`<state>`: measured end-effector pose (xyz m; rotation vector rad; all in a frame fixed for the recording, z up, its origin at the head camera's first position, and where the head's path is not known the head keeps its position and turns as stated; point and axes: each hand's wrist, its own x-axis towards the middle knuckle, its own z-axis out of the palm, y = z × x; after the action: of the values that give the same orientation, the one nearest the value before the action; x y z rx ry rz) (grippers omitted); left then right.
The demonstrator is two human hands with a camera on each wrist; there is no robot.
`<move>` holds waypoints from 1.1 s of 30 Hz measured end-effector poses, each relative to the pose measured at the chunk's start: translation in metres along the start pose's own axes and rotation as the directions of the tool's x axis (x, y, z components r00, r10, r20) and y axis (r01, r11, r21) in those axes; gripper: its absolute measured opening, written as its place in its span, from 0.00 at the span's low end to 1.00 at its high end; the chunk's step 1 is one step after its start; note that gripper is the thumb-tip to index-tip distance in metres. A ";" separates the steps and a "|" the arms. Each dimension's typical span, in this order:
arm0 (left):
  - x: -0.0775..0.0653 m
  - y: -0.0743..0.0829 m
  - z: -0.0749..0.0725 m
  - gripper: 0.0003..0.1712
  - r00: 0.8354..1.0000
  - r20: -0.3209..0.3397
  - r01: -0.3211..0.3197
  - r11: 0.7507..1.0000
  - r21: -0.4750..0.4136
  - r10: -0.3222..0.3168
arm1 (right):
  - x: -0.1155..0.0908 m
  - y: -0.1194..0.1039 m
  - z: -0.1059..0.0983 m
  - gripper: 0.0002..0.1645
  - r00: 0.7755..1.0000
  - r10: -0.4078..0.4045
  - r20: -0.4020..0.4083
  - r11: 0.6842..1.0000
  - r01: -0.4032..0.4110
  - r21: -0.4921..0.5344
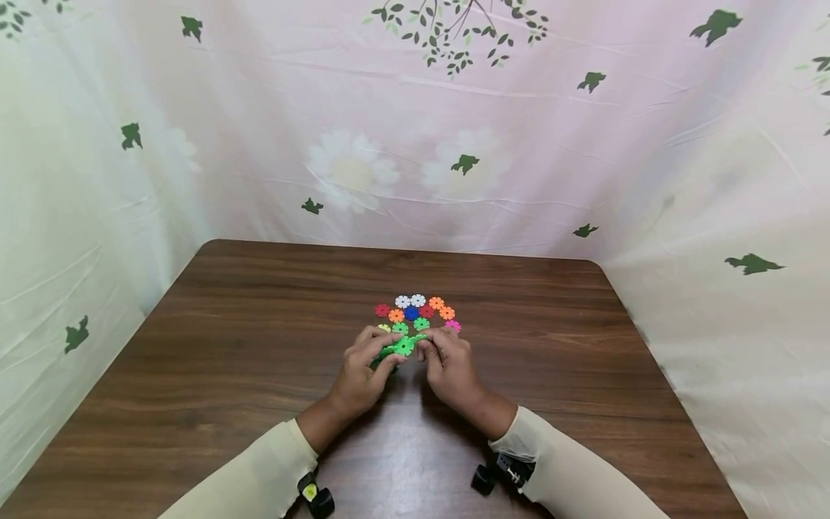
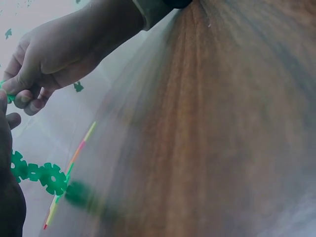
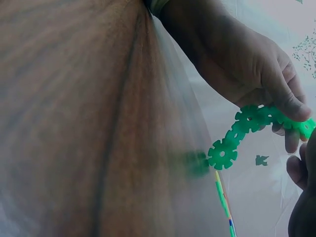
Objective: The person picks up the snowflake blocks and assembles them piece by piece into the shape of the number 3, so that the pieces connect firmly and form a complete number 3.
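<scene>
A chain of green snowflake-shaped interlocking discs (image 1: 405, 347) is held just above the table, between both hands. My left hand (image 1: 357, 371) pinches it between thumb and fingers; in the right wrist view, that hand (image 3: 247, 69) grips the chain (image 3: 249, 118), whose loose end hangs in a curve. With thumb and fingertips, my right hand (image 1: 457, 375) pinches the chain's right end. The left wrist view shows this right hand (image 2: 54, 59) holding a bit of green at the left edge. Fingers hide part of the joint between the discs.
Loose discs lie flat just beyond the hands: white (image 1: 418, 300), orange (image 1: 436, 303), red (image 1: 382, 310), blue (image 1: 411, 313), green (image 1: 421, 324), yellow (image 1: 385, 328) and pink (image 1: 452, 326). The brown wooden table (image 1: 259, 303) meets a printed cloth backdrop (image 1: 402, 122) behind and at both sides.
</scene>
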<state>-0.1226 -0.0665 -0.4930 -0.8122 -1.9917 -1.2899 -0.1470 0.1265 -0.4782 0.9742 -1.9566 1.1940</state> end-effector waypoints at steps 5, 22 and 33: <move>-0.002 0.001 -0.001 0.18 1.000 0.002 0.013 1.000 0.000 -0.013 | 0.000 -0.004 0.000 0.13 1.000 0.024 0.005 0.999 -0.024 0.025; -0.004 0.004 0.002 0.17 1.000 -0.012 0.008 1.000 -0.021 -0.009 | -0.010 -0.009 0.002 0.09 0.968 0.246 0.046 0.932 -0.249 0.262; 0.003 0.001 0.000 0.25 0.999 -0.025 0.043 0.996 -0.082 -0.045 | -0.004 0.000 0.002 0.08 0.968 0.226 0.111 0.933 -0.248 0.259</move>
<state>-0.1237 -0.0660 -0.4901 -0.7890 -1.9567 -1.4076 -0.1452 0.1258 -0.4821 0.9500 -2.0535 1.6171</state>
